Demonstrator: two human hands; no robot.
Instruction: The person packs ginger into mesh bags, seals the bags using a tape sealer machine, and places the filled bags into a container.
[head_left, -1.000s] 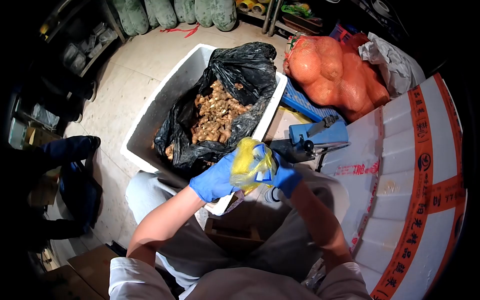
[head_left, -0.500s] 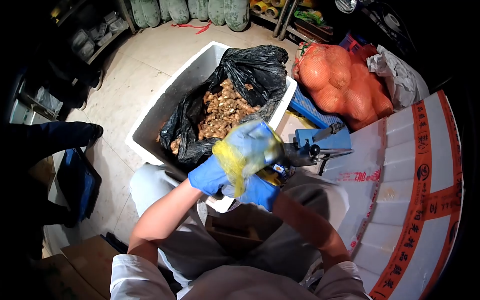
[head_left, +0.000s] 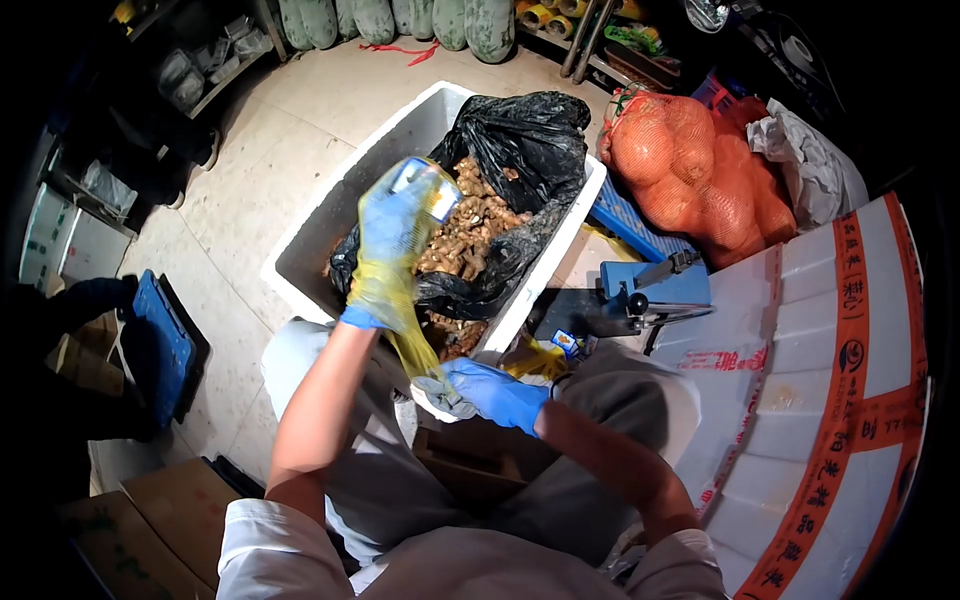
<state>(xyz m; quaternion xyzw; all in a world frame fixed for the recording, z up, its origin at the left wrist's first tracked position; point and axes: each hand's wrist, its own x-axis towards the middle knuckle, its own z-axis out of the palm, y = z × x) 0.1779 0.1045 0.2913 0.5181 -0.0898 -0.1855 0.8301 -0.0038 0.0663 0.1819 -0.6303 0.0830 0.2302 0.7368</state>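
My left hand [head_left: 388,225], in a blue glove, is raised over the left side of the white foam box [head_left: 283,262]. A yellow mesh bag [head_left: 405,325] covers much of this hand and stretches down toward my right hand [head_left: 500,393]. A white and blue label [head_left: 440,200] shows at the left fingers, which are closed around the top of the mesh. My right hand, also blue-gloved, pinches the lower end of the bag near the box's front corner, beside a grey bunched piece [head_left: 443,395]. Pieces of ginger [head_left: 480,225] lie in a black plastic bag [head_left: 530,140] inside the box.
A blue metal device with a lever [head_left: 650,285] stands right of the box, near more yellow mesh [head_left: 540,360]. Beyond are a red net sack [head_left: 690,170] and a taped white foam box [head_left: 800,390]. At left, a person's dark-clothed legs [head_left: 70,360] stand near a blue tray [head_left: 165,345].
My left hand has moved up and left, away from my right hand, drawing the yellow mesh out between them. My right hand stays low near the box's corner. The person's leg at left has pulled back.
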